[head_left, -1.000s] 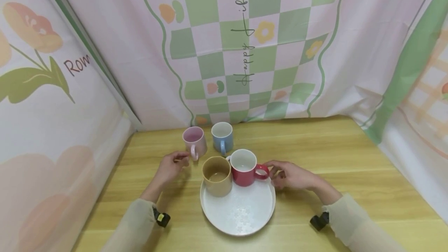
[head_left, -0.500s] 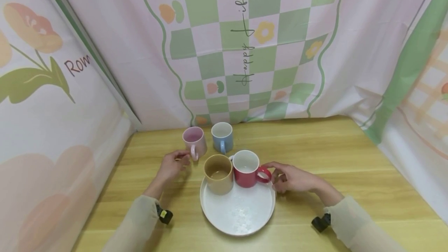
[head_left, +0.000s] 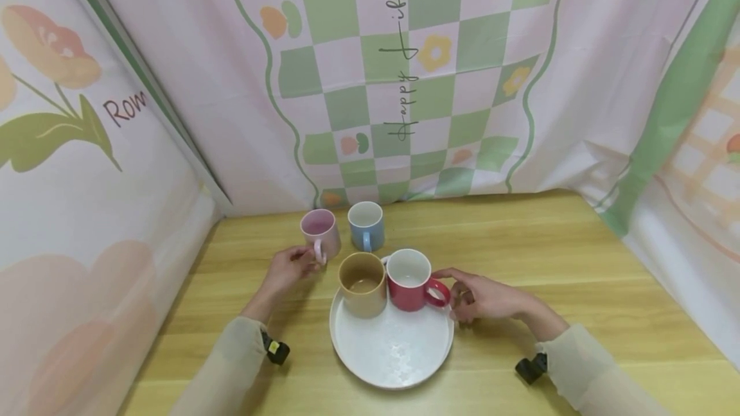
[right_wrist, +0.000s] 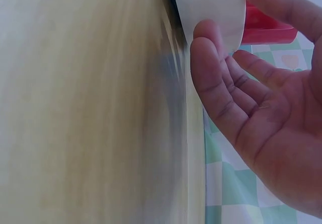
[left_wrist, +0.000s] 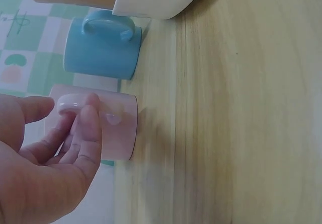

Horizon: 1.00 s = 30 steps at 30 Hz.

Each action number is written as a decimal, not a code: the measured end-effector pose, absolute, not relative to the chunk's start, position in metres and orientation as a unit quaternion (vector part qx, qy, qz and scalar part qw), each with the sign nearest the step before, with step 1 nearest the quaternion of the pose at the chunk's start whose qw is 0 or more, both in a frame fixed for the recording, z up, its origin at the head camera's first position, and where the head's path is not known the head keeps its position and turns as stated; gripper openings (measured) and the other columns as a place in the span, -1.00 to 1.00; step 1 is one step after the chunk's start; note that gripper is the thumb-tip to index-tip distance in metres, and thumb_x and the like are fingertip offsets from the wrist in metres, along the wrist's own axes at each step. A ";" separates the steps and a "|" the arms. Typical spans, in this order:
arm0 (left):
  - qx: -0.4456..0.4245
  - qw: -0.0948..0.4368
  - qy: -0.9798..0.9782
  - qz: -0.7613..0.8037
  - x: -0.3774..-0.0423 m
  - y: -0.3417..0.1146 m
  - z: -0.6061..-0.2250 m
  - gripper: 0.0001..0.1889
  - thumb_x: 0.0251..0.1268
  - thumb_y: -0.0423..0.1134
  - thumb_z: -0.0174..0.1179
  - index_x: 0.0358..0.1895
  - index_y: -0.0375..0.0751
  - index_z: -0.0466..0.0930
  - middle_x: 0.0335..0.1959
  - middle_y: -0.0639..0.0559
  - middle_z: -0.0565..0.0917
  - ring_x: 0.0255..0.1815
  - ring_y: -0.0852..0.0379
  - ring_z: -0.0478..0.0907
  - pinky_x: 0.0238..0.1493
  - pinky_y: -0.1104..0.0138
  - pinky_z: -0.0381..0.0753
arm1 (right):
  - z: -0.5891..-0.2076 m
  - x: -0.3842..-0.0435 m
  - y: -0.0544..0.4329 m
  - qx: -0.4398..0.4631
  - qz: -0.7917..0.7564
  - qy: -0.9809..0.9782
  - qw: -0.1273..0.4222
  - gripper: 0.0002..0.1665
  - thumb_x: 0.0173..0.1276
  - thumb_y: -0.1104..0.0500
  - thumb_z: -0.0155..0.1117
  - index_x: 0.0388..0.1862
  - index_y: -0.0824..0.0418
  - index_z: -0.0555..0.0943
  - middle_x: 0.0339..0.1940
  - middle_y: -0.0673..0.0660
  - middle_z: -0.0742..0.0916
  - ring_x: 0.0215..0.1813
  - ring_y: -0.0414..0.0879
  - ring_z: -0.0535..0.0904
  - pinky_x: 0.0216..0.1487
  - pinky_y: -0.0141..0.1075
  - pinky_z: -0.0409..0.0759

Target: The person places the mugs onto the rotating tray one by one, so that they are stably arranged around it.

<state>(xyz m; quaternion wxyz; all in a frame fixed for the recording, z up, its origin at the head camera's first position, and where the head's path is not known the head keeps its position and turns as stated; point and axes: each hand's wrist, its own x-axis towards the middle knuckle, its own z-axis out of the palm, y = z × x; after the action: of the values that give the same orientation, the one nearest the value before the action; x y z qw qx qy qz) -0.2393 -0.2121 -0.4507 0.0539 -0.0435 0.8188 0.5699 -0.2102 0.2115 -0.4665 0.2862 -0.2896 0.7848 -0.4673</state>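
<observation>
My left hand (head_left: 289, 269) is at the handle of the pink mug (head_left: 322, 236). In the left wrist view its loosely bent fingers (left_wrist: 89, 123) overlap the handle, and the thumb stands apart from them. Right of the pink mug stands a blue mug (head_left: 367, 228). A tan mug (head_left: 363, 294) and a red mug (head_left: 408, 287) stand side by side on the far part of a round white tray (head_left: 387, 364). My right hand (head_left: 482, 295) lies beside the tray's right rim, fingers relaxed, its fingertips close to the red handle; whether they touch it I cannot tell.
All of this is on a wooden table (head_left: 520, 242). A checkered cloth (head_left: 433, 82) hangs behind it, with printed cloth walls left (head_left: 63, 210) and right (head_left: 699, 242).
My left hand has moved slightly right, up to the pink mug's handle. The tan and red mugs have shifted a little to the right on the tray. My right hand has hardly moved.
</observation>
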 end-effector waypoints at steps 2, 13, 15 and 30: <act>-0.046 0.055 0.811 0.580 -0.244 -0.213 -0.457 -0.62 0.52 -0.20 0.08 0.21 -0.40 0.53 0.04 -0.34 0.69 -0.15 0.07 0.73 0.06 0.12 0.76 | -0.467 -0.210 0.212 -0.288 -0.469 0.783 0.289 -0.02 0.22 0.33 0.37 0.56 0.17 0.11 -0.18 0.26 0.62 -0.33 0.10 0.69 -0.39 -0.13 0.76; -0.063 0.082 0.763 0.639 -0.251 -0.207 -0.460 -0.60 0.57 -0.31 -0.02 0.30 -0.50 0.41 0.14 -0.48 0.60 -0.09 -0.02 0.77 0.04 0.21 0.76 | -0.468 -0.207 0.212 -0.294 -0.471 0.780 0.290 0.02 0.21 0.33 0.38 0.57 0.18 0.07 -0.20 0.26 0.63 -0.34 0.07 0.68 -0.39 -0.17 0.76; -0.064 0.083 0.759 0.643 -0.251 -0.206 -0.461 -0.60 0.57 -0.30 -0.03 0.31 -0.50 0.40 0.14 -0.48 0.59 -0.06 -0.05 0.76 0.06 0.21 0.76 | -0.468 -0.207 0.212 -0.292 -0.473 0.778 0.293 0.03 0.22 0.31 0.39 0.57 0.18 0.06 -0.20 0.25 0.63 -0.34 0.06 0.68 -0.39 -0.19 0.75; -0.097 0.079 0.745 0.655 -0.257 -0.201 -0.464 -0.59 0.54 -0.16 0.07 0.23 -0.41 0.51 0.05 -0.30 0.67 -0.15 0.09 0.76 0.06 0.21 0.76 | -0.470 -0.207 0.211 -0.294 -0.471 0.778 0.293 0.05 0.24 0.21 0.44 0.57 0.20 0.03 -0.20 0.23 0.64 -0.33 -0.06 0.67 -0.39 -0.25 0.74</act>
<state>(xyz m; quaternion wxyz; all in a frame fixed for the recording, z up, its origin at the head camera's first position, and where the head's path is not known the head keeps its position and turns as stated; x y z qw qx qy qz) -0.2566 -0.2006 -0.4640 0.0788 -0.0969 0.7455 0.6547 -0.2066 0.2115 -0.4700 0.2930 -0.2939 0.7782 -0.4713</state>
